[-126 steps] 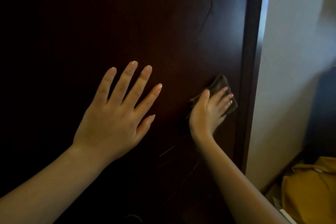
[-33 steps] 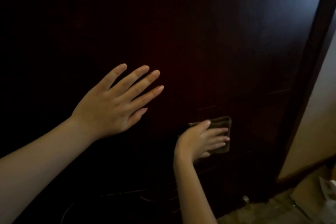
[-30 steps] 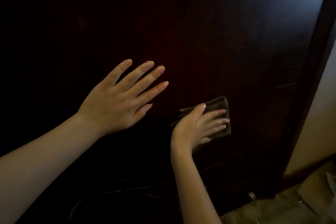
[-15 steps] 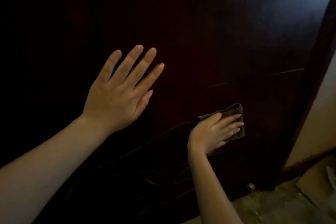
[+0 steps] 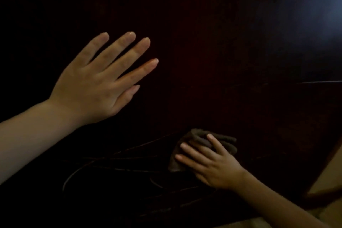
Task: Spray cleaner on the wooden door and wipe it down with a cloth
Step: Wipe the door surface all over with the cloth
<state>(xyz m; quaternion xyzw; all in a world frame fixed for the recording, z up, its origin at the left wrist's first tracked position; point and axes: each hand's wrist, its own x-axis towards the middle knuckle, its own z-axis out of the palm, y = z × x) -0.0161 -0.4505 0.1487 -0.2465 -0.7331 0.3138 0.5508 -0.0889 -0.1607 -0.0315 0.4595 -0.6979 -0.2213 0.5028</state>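
Now the cloth (image 5: pixel 228 143) is pressed lower on the door (image 5: pixel 222 42) by the right hand (image 5: pixel 212 166), fingers straight and turned leftward; its long axis lies near-horizontal. The left hand (image 5: pixel 92 87) is spread flat.

The dark wooden door (image 5: pixel 212 61) is filling nearly the whole view, with the right hand (image 5: pixel 212 166) pressing a bunched brown cloth (image 5: pixel 226 142) against its lower part and the left hand (image 5: pixel 96 83) lying flat, fingers spread, higher up.
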